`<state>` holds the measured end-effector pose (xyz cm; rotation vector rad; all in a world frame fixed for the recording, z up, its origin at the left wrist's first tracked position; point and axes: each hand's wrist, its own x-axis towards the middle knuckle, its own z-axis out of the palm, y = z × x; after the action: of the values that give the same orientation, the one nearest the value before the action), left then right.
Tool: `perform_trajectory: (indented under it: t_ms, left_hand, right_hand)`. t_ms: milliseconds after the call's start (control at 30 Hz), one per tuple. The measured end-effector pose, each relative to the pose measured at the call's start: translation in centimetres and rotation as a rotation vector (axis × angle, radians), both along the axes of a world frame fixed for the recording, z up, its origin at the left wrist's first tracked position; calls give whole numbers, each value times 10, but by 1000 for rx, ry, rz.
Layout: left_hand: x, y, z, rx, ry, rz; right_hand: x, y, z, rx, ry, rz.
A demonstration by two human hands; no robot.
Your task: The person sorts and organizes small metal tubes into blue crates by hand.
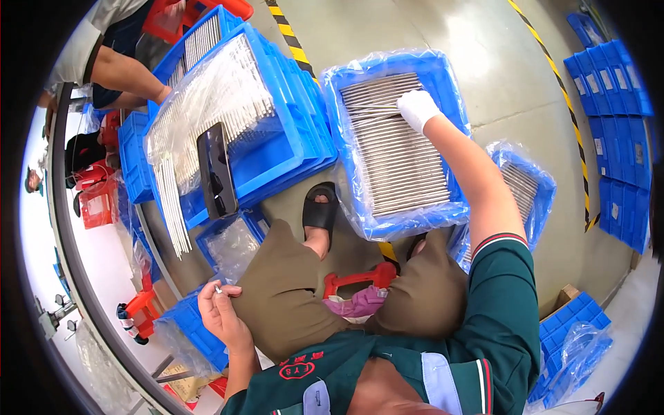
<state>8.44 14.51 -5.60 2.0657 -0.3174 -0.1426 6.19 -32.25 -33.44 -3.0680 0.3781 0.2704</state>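
My right hand (418,112), in a white glove, reaches into a blue plastic bin (458,104) lined with clear film. Thin silvery metal rods (404,169) fill that bin in close rows. The gloved fingers are closed at the upper end of the pile, where a few rods lie askew and seem to run into the grip. My bare left hand (225,315) is beside my left thigh, thumb and fingers pinched together. A small whitish tip shows between them, too small to name.
Stacked blue crates (294,131) at the left hold more rods under film, with a dark glossy case (216,169) against them. Another person's arm (128,75) reaches there. A smaller rod bin (543,190) stands at right. A red stool (380,274) shows between my legs.
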Motion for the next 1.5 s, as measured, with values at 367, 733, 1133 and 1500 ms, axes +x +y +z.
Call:
perform_trajectory:
  t_ms: [367,733,1133,1500]
  left_hand:
    - [6,5,1,-40,17,10]
    - [3,7,1,-33,1,37]
    - [5,4,1,-33,2,50]
    - [2,0,-4,-244,50,-21]
  right_hand:
    - [2,1,34,68,241,37]
    - [1,8,22,-2,220,49]
    - [10,13,38,230,241,-207]
    - [-68,51,35,555,22,-559]
